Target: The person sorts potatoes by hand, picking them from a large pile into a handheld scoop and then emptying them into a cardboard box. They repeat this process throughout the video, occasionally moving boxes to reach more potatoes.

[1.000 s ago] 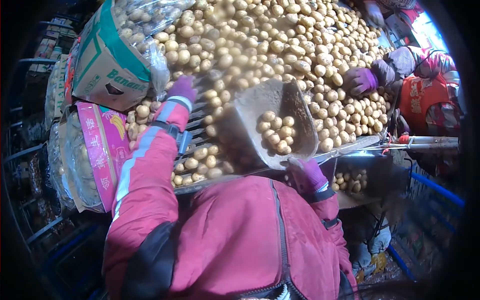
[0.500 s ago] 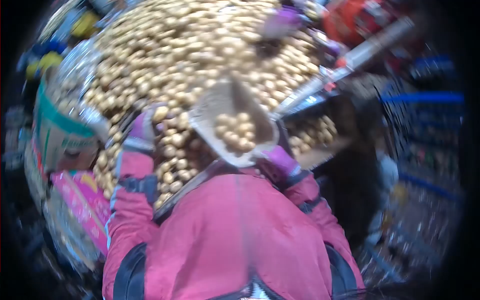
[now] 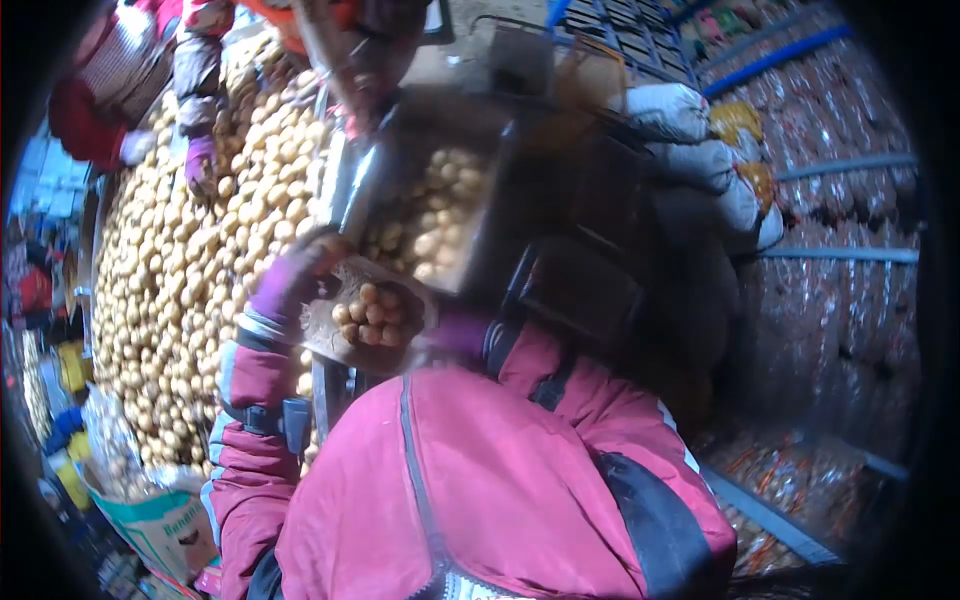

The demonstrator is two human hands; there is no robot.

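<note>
A grey metal scoop (image 3: 340,335) holds a small heap of potatoes (image 3: 368,315) close to my chest. My left hand (image 3: 288,287), in a purple glove, grips the scoop's left rim. At the scoop's near end my right hand (image 3: 458,332), also in a purple glove, is closed around the handle. Just beyond the scoop stands a dark crate (image 3: 520,190) with potatoes (image 3: 430,215) inside. A broad pile of potatoes (image 3: 180,270) covers the sorting table to my left.
A co-worker's purple-gloved hand (image 3: 200,165) rests on the pile at the upper left. Filled sacks (image 3: 700,150) lie at the upper right beside blue racks (image 3: 840,255). A cardboard banana box (image 3: 150,520) with a plastic liner stands at the lower left.
I have turned right, away from the pile. The loaded scoop has swung with me toward the dark crate, and my left hand has come off the potatoes onto the scoop's rim.
</note>
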